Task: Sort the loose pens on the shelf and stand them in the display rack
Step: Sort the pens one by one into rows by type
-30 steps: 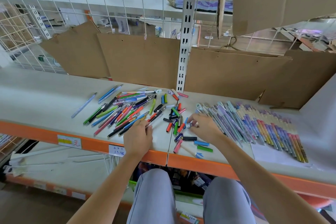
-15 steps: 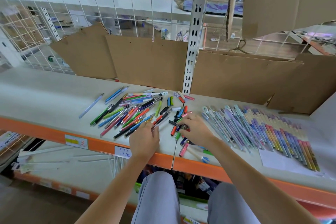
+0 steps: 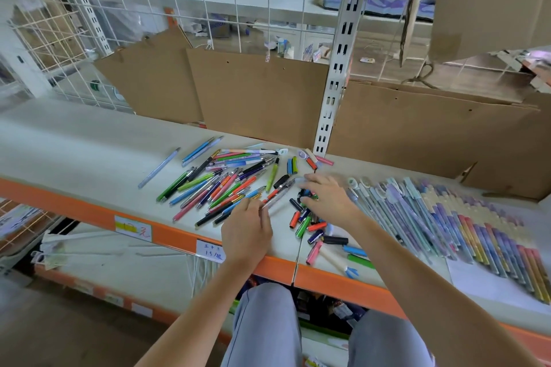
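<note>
Left hand (image 3: 247, 232) pinching a slim clear-barrelled red-ink pen (image 3: 275, 197) above the grey shelf (image 3: 74, 155), right hand (image 3: 326, 198) spread over loose caps; light, stiff, slippery, best held mid-barrel.

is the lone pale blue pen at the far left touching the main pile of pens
No, the lone pale blue pen lies apart on the grey shelf, left of the mixed pen pile.

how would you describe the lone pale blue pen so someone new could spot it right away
Start at the long white shelf with the orange front edge, then find the jumbled pile of coloured pens left of the hands. The pale blue pen lies alone on bare shelf left of that pile, touching nothing, slanted and translucent.
</note>
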